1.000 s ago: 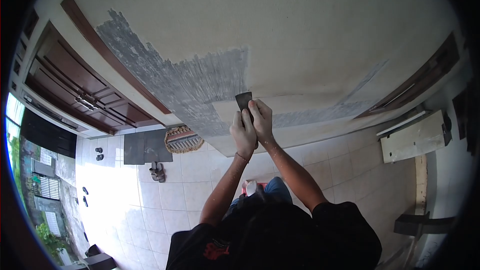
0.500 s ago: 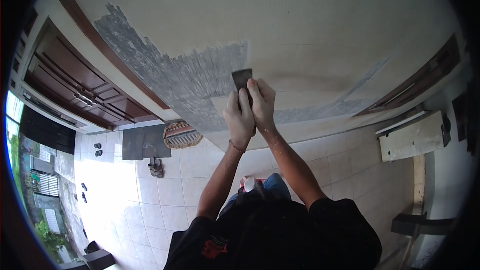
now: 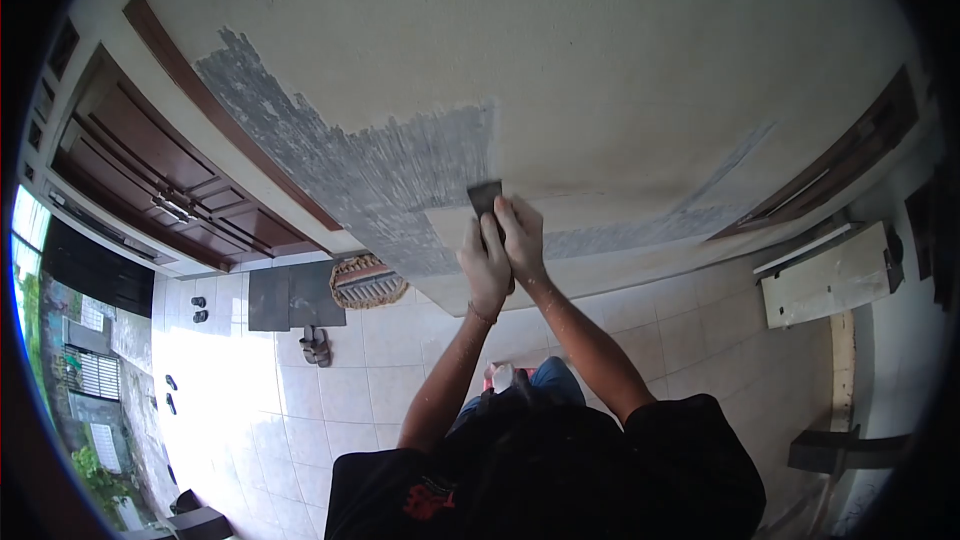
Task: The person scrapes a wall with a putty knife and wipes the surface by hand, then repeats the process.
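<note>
Both of my hands grip one scraper with a wide dark blade (image 3: 485, 198). My left hand (image 3: 484, 265) is wrapped low around its handle, and my right hand (image 3: 522, 240) closes on it from the other side, a finger lying along the blade. The blade's edge points up at the cream wall (image 3: 640, 50), by the right border of a grey stripped patch (image 3: 415, 155). Whether the edge touches the wall is hard to tell. My fingers hide most of the handle. Pale dust speckles my forearms.
Brown double doors (image 3: 165, 170) stand at the left, with a dark mat (image 3: 290, 295), a woven mat (image 3: 365, 282) and sandals (image 3: 315, 347) on the tiled floor (image 3: 395, 395) before them. A white cabinet (image 3: 830, 278) sits to the right, below a brown wooden frame (image 3: 850, 160).
My two hands and the scraper have come down the wall toward me, the blade now lower along the grey patch's right border. Both hands keep their hold. The view has shifted slightly.
</note>
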Available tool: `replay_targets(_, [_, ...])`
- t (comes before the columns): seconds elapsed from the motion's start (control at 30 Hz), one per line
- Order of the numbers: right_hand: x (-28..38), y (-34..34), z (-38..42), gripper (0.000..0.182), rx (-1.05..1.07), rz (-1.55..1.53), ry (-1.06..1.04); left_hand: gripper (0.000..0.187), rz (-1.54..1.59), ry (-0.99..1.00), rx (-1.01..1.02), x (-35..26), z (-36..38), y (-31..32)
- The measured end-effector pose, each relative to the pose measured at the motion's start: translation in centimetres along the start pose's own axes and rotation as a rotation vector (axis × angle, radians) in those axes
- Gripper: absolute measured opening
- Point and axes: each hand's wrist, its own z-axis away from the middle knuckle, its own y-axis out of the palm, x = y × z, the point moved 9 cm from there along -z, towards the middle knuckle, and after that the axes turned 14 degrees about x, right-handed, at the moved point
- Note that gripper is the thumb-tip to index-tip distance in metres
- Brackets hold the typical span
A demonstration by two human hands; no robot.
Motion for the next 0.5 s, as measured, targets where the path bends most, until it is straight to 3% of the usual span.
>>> replay_targets(0.07, [-3.9,-0.2,1.8,0.04,0.009,-0.012,0.054,0.029,-0.031,-0.075,-0.02,3.9,1.6,0.5])
replay_targets(0.2, [3.7,0.1,-1.4,0.04,-0.056,0.072,-0.052,0.029,-0.056,0.098,0.022,-3.3,-1.5,-0.9])
replay_targets(0.27, [4.8,0.5,-2.0,0.038,-0.023,-0.022,-0.061,0.027,0.017,0.022,0.063,-4.7,-2.5,-1.1])
replay_targets(0.37, [-0.6,-0.3,0.2,0.04,-0.086,0.104,-0.054,0.027,0.08,0.026,0.106,0.7,-0.7,0.2])
replay_targets(0.47, [-6.5,-1.4,4.1,0.037,-0.099,0.104,0.114,0.029,0.059,-0.032,0.139,7.6,1.9,1.9])
replay_targets(0.5, [-5.0,-1.7,4.4,0.037,-0.149,0.18,0.066,0.029,0.058,-0.021,0.182,7.3,1.9,2.2])
